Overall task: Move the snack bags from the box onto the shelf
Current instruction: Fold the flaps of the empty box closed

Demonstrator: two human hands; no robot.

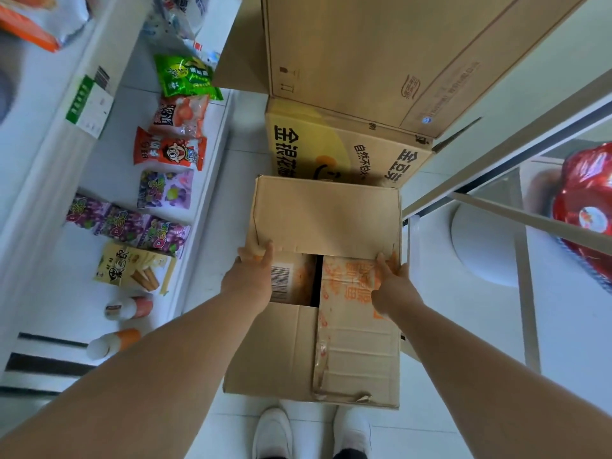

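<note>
A brown cardboard box point(311, 352) stands on the floor in front of my feet. Its far flap point(326, 215) lies folded over the opening. My left hand point(253, 273) grips the flap's near edge at its left corner. My right hand point(392, 279) grips the same edge at its right corner. Only a dark gap shows between the inner flaps, so the box's contents are hidden. On the white shelf point(212, 167) to the left lie several snack bags: a green one point(185, 76), a red one point(169, 150) and purple ones point(127, 223).
A second carton with yellow print point(344, 154) stands just behind the box, with a large cardboard sheet point(357, 44) above it. Two bottles point(112, 342) lie on the shelf's near end. A red foil package point(586, 207) sits at the right behind a rail. My white shoes point(311, 432) are below.
</note>
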